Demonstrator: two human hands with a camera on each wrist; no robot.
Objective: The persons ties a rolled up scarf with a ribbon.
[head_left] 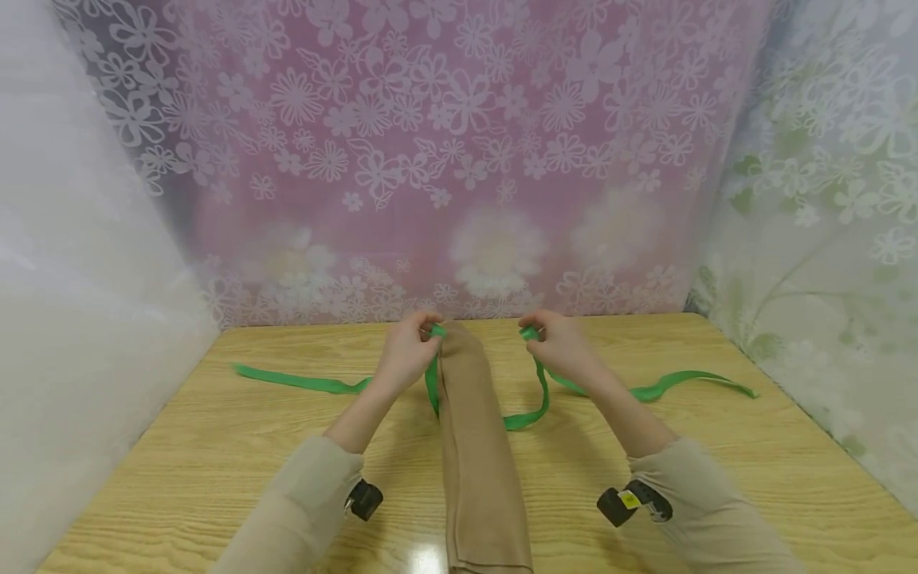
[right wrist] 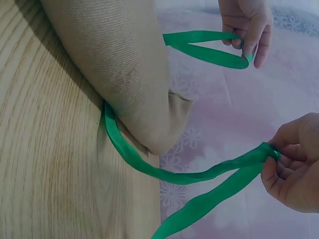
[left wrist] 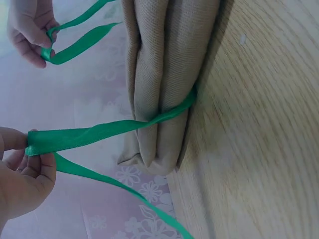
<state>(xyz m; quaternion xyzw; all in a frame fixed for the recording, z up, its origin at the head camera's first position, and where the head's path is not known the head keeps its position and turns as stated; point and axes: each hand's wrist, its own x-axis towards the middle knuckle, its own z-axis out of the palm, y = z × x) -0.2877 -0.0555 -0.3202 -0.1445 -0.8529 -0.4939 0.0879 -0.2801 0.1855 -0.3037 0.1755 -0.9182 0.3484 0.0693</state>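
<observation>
The green ribbon passes under the folded brown cloth, which lies from twelve to six o'clock on the surface. The step seems to be lifting both ribbon sides; the next move probably needs even tension. The ribbon looks narrow, slightly twisted. The left hand, toward eleven, and the right hand, toward one, each pinch it.

On either side of the brown cloth, along its near stretch, there is room to pass low over the tabletop, between cloth and sleeves. Toward its far end, green ribbon, held up by the left hand and right hand, bars the way on both sides; just beyond stands a pink floral sheet.
</observation>
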